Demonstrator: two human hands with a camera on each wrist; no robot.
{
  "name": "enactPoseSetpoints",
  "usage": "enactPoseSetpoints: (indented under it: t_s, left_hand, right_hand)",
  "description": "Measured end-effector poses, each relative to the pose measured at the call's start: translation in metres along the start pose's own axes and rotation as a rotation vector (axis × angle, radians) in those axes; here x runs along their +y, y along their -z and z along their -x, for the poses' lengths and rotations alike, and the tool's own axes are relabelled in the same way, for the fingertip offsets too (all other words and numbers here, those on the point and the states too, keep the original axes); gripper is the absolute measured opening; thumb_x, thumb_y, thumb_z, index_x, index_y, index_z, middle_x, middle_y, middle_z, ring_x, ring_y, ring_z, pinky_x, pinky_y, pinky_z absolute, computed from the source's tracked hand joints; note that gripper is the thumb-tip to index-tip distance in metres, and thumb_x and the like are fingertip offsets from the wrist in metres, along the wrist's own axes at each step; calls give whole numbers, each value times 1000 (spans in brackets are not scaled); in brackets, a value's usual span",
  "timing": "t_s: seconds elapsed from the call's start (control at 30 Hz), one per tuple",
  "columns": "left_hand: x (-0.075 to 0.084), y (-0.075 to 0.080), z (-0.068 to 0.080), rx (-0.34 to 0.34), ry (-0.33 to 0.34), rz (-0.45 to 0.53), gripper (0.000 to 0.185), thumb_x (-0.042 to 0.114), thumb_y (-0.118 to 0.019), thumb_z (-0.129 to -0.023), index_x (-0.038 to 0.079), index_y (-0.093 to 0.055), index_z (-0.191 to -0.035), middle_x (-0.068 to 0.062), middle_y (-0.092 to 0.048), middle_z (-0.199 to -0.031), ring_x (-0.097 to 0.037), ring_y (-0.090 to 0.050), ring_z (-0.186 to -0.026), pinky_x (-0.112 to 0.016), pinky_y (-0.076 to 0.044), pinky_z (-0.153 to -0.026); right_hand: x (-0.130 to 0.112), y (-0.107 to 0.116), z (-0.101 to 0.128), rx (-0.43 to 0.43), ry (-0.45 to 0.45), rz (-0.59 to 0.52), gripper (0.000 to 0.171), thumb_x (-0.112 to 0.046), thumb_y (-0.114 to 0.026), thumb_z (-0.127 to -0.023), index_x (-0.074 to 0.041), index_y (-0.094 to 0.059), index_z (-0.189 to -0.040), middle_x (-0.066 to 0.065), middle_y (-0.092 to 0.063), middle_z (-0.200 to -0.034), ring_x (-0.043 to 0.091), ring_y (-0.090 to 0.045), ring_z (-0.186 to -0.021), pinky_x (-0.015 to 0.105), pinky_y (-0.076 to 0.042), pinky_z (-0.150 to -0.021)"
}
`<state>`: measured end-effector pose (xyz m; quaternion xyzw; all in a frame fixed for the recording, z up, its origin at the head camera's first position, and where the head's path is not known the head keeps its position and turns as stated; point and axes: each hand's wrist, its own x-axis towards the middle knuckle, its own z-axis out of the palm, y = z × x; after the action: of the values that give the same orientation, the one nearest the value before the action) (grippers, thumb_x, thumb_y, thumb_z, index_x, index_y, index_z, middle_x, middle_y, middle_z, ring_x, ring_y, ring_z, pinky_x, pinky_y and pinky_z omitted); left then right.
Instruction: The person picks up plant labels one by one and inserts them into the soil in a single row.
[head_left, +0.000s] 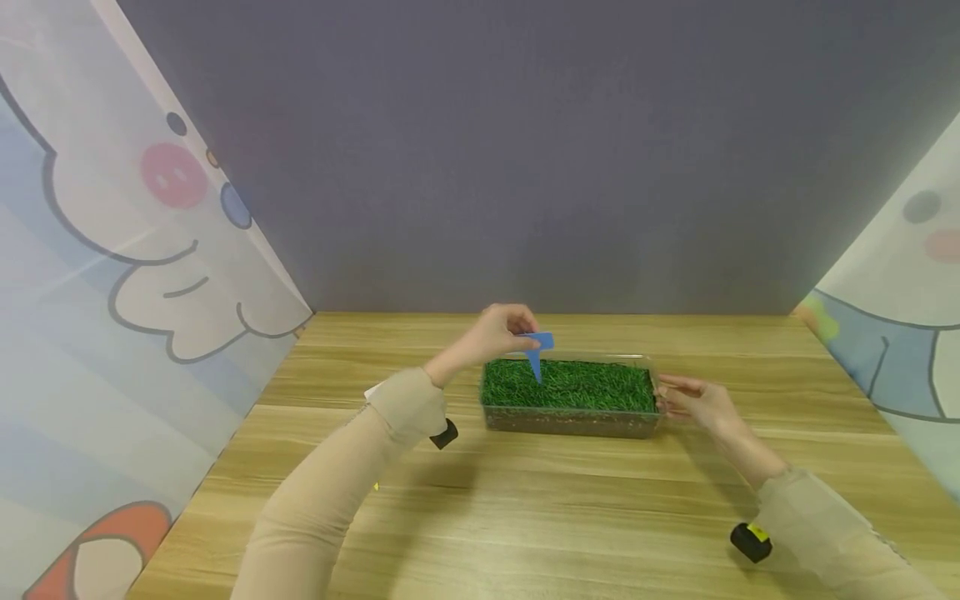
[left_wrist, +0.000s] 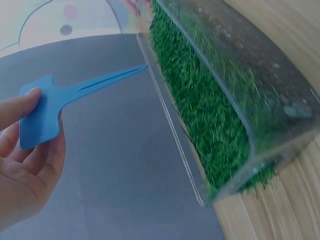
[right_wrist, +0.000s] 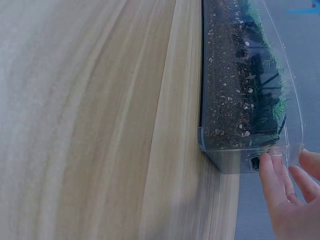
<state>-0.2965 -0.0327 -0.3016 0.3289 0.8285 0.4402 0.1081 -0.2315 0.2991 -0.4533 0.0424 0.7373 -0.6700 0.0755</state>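
A clear plastic tray (head_left: pixel 570 422) (left_wrist: pixel 235 185) (right_wrist: pixel 235 155) of soil topped with green grass (head_left: pixel 567 385) (left_wrist: pixel 200 100) stands on the wooden table (head_left: pixel 525 517). My left hand (head_left: pixel 502 332) (left_wrist: pixel 25 160) pinches the flat head of a blue T-shaped plant label (head_left: pixel 538 350) (left_wrist: pixel 55 107), its pointed stake aimed down at the grass near the tray's left part, held just above it. My right hand (head_left: pixel 693 398) (right_wrist: pixel 287 192) rests with straight fingers against the tray's right end rim.
A grey backdrop (head_left: pixel 525 150) closes the table's far side, and cartoon-printed panels (head_left: pixel 112 275) stand at left and right. Bare wood (right_wrist: pixel 90 120) lies in front of the tray. Wrist-worn devices (head_left: pixel 750 542) hang below both sleeves.
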Motion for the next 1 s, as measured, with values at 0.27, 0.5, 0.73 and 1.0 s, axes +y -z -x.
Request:
enactPoseSetpoints:
  t_s: [0.27,0.5,0.73,1.0]
  left_hand:
    - [9,-17,-20,-30,6,-47,14,6,-67,-77,2,-60,-89,-7,-63,-84,-12,-60,-74,-18,-48,-69]
    - [18,-33,-30,-36,17,-69,12,7,-66,-78,3,-61,-89,-7,-64,-85,-13,-60,-74,-18,-47,-68]
    - [17,-47,-43,-36,8,-57,12,8,-67,-78,5,-62,-88,-5,-65,-84,-9,-59,-73,-17,-46,-67]
    - [20,-60,-54,-41,11,-62,12,9,-66,-78,6,-62,-89,-3,-65,-84,-7,-58,-70,-16,-45,-65]
  right_hand:
    - [7,2,-4,25,7,25,89,-53,-70,-63,-1,-40,-129,-16,-64,-87,8,-64,-79,27,-51,-73]
    - [6,2,-4,20,5,20,91,-53,-71,-62,-1,-41,-129,-15,-65,-86,10,-64,-79,27,-51,-73]
    - [4,3,-2,13,-6,-28,85,-46,-72,-65,0,-40,-129,-13,-65,-86,11,-64,-79,27,-51,-73]
    - [7,4,-5,14,11,-48,84,-46,-73,-63,0,-43,-127,-12,-66,-86,11,-64,-78,27,-51,-72]
